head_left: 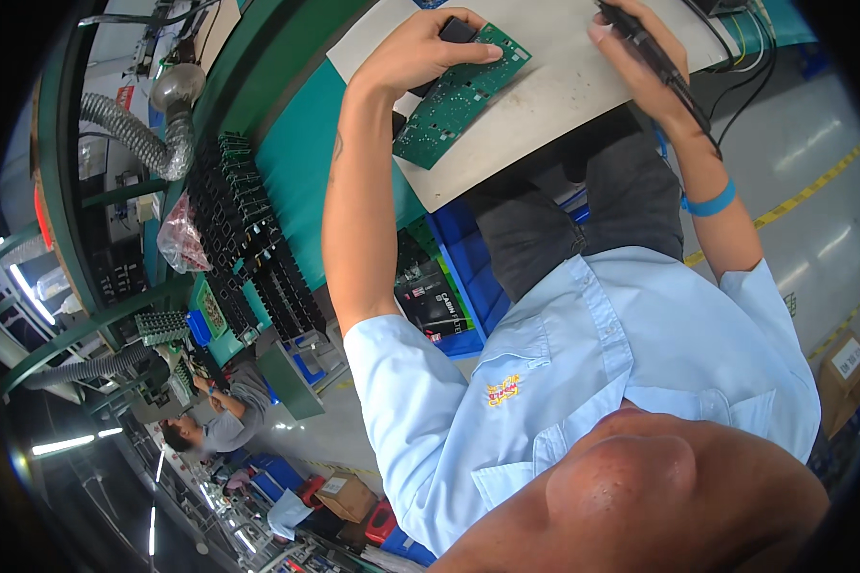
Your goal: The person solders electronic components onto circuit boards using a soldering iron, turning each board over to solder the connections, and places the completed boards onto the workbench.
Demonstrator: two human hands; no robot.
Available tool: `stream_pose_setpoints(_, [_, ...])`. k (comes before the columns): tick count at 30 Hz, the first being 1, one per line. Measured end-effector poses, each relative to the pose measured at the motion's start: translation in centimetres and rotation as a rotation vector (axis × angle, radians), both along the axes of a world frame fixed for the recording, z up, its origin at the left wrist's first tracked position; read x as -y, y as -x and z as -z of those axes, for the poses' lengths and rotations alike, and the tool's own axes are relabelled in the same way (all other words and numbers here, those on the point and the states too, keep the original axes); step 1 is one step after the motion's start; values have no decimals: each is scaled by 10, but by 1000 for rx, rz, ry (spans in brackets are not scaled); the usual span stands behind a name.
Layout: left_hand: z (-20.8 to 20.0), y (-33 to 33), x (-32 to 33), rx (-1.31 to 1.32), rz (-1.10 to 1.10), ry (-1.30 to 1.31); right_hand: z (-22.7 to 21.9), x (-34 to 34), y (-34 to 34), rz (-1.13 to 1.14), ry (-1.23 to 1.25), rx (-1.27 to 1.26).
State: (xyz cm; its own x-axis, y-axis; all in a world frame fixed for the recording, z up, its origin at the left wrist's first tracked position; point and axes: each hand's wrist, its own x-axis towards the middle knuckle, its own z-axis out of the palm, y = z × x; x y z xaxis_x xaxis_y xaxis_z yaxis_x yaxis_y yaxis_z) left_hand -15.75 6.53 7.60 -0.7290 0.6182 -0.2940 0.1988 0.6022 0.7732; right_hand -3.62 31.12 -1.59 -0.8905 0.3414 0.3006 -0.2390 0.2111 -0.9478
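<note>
My left hand (413,53) is closed on the edge of a green circuit board (459,105), thumb lying across its face. Small pale parts dot the board, and a black block-shaped part (459,31) sits by my fingers. The board is held tilted over a pale work mat (554,105). In my right hand (640,72) is a slim black corded tool (645,50), fingers wrapped round it. Its tip is cut off by the upper edge, so its exact kind does not show. The tool is apart from the board. A blue wrist strap (712,199) circles my right forearm.
Rows of black-and-green boards (248,239) stand on the green bench mat (291,172) to the left. A blue bin (473,267) holds boxes below the bench edge. Cables (750,72) hang at the upper right. Another person (229,420) works farther off.
</note>
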Motion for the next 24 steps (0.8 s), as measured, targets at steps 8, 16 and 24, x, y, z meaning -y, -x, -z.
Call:
stream_pose_setpoints(8, [5,-2,-3,79,110,-82,-11,44,-4,-207,-14,-23])
stream_pose_setpoints(16, [6,1,30,204,108,-118,-16,56,-1,-194,41,120])
stream_pose_setpoints(24, [-8,-23,53,-85,87,-39,-2,56,0,-170,-3,44])
